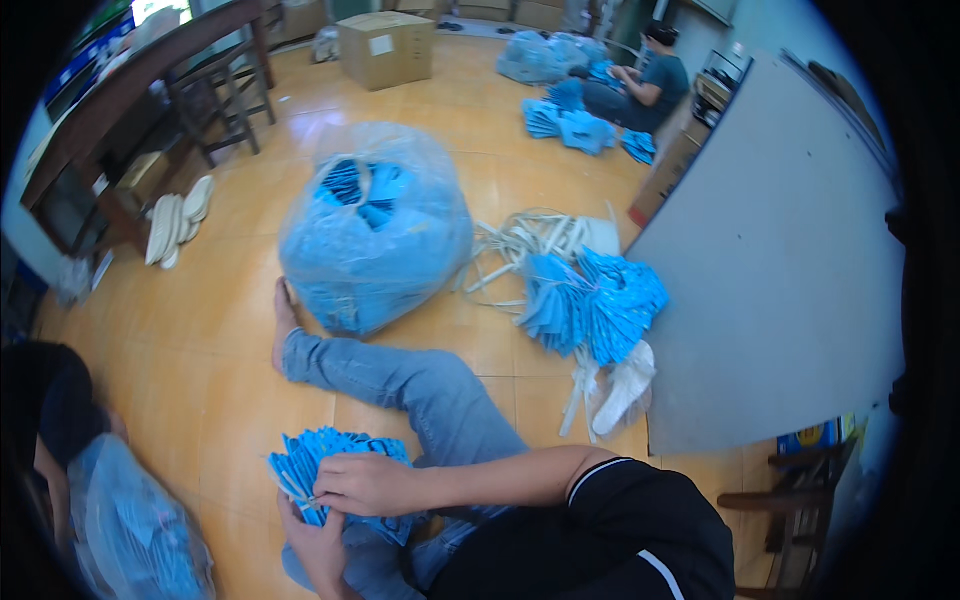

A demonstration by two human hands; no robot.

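A bundle of blue pleated sheets (340, 440) rests on my lap, its folded edges fanned toward the far left. My left hand (318, 545) grips it from below at its near-left end, thumb pressed up along the side. Across the top comes my right hand (375, 485), its fingers pinched at a thin pale strip (295, 490) that runs round the left end of the bundle. My palms and the bundle's underside are hidden.
Ahead stands a big clear sack (375, 260) of blue bundles. Loose blue bundles (595, 300) and white strips (545, 235) lie right of it, beside a grey panel (780, 270). Another sack (145, 525) and a person sit left; a second person (645, 80) sits far back.
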